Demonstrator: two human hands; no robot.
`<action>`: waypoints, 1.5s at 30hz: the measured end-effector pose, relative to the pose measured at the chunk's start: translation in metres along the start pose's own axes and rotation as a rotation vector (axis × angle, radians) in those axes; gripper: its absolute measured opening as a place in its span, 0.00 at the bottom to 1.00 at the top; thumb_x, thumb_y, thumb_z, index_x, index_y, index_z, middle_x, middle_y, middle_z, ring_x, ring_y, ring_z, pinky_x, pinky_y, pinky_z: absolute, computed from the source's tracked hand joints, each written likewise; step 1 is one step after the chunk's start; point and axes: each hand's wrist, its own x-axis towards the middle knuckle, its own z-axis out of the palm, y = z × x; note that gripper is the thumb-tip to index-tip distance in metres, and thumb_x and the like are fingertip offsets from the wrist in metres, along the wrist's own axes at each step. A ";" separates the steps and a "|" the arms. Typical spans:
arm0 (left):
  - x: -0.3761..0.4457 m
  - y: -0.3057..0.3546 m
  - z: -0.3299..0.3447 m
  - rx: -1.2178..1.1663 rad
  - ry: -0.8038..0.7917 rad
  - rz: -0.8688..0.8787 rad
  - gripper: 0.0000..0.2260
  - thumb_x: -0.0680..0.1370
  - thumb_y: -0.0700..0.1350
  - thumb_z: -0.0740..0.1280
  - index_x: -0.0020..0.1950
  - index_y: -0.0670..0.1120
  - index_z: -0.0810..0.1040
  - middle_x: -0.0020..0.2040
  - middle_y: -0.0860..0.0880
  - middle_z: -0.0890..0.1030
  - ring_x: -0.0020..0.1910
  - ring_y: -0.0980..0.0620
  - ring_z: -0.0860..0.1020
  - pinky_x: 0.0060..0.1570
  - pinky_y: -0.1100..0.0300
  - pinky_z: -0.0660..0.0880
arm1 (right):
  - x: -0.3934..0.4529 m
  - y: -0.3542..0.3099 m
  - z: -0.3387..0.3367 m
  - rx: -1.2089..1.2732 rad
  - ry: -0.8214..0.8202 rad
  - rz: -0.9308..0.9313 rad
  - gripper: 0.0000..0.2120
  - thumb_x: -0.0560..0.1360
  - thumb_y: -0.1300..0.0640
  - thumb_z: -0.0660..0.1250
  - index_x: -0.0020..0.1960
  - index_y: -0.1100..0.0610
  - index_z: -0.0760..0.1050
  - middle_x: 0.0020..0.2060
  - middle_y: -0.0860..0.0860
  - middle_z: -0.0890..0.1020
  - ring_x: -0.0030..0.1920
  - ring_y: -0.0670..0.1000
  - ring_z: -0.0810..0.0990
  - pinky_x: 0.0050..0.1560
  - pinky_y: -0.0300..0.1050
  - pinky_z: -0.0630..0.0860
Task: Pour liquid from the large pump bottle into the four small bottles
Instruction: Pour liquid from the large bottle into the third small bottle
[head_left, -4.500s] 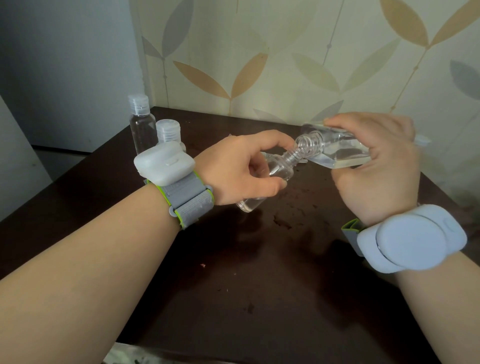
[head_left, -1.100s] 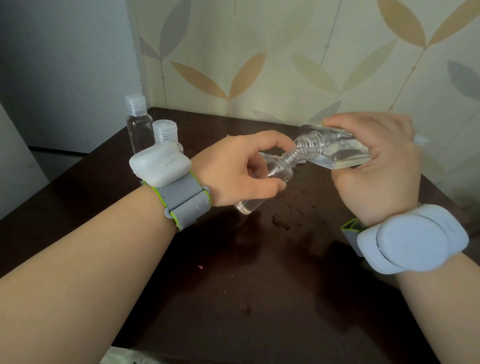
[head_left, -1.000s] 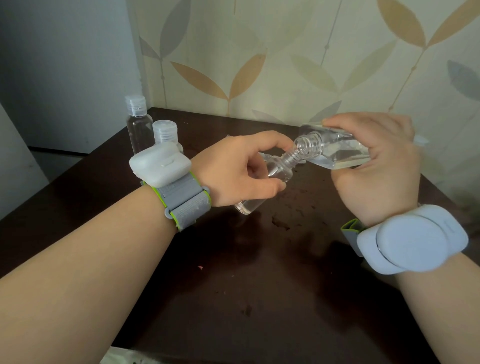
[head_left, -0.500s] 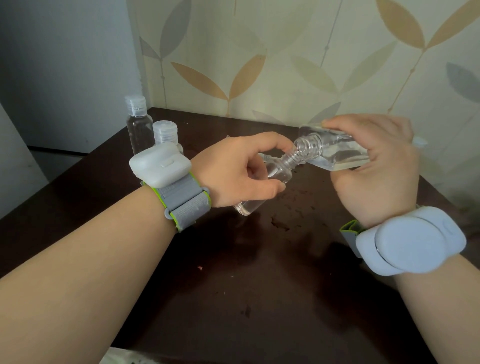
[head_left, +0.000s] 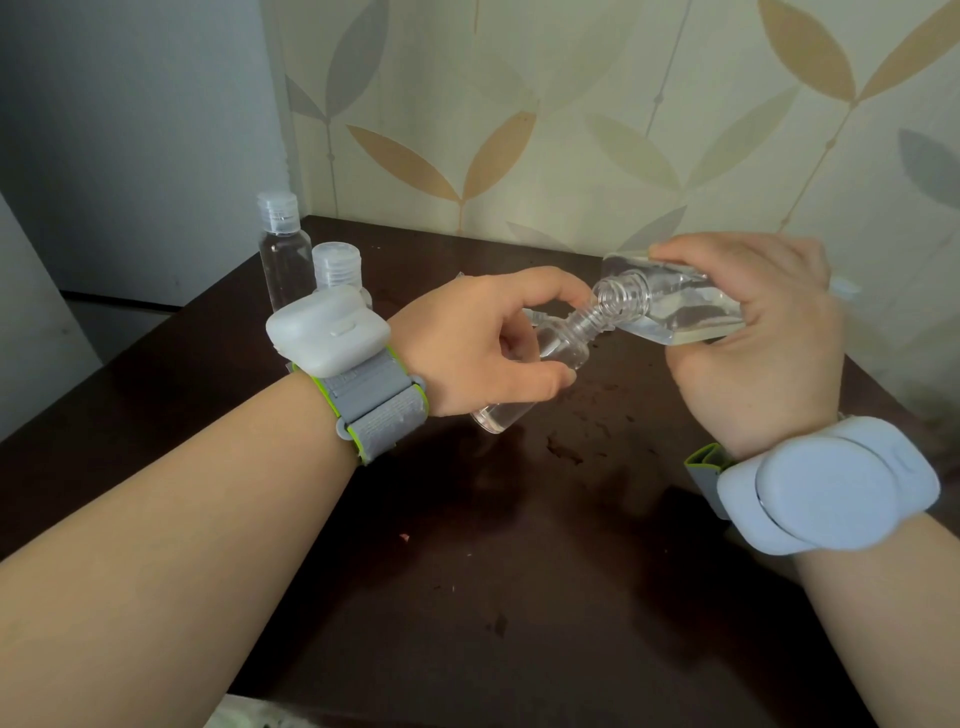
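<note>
My left hand grips a small clear bottle, uncapped and tilted with its neck up to the right; liquid sits in its bottom. My right hand holds the large clear bottle on its side, pump removed, its threaded mouth touching the small bottle's neck. Clear liquid lies along the large bottle's lower side. Two capped small bottles stand at the table's far left corner: a taller one and one partly hidden behind my left wrist device.
The dark brown table has wet drops and a small spill below the bottles. Leaf-patterned wallpaper runs along the table's far edge. Table edges fall away at the left and at the right.
Both hands hold almost the same pose. The large bottle has dipped slightly, and my right wrist shifted a little.
</note>
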 end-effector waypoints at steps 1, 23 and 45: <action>0.000 0.000 0.000 0.004 0.002 0.000 0.14 0.64 0.53 0.65 0.45 0.67 0.67 0.30 0.52 0.77 0.26 0.58 0.68 0.35 0.66 0.68 | 0.000 0.001 0.000 0.002 -0.003 -0.001 0.18 0.63 0.70 0.64 0.49 0.57 0.80 0.43 0.49 0.78 0.51 0.60 0.71 0.54 0.69 0.67; 0.001 -0.003 0.001 -0.014 0.007 -0.002 0.14 0.64 0.53 0.66 0.45 0.67 0.67 0.31 0.51 0.78 0.27 0.57 0.67 0.36 0.64 0.69 | -0.001 0.003 0.001 0.002 -0.027 0.044 0.21 0.62 0.74 0.65 0.50 0.57 0.80 0.45 0.53 0.80 0.51 0.53 0.66 0.56 0.71 0.65; 0.000 -0.003 0.001 -0.018 0.006 -0.003 0.14 0.64 0.53 0.66 0.46 0.66 0.67 0.30 0.52 0.77 0.25 0.58 0.68 0.35 0.66 0.68 | 0.000 0.005 0.001 -0.018 -0.052 -0.001 0.21 0.61 0.74 0.65 0.49 0.57 0.80 0.44 0.54 0.81 0.51 0.64 0.72 0.55 0.71 0.65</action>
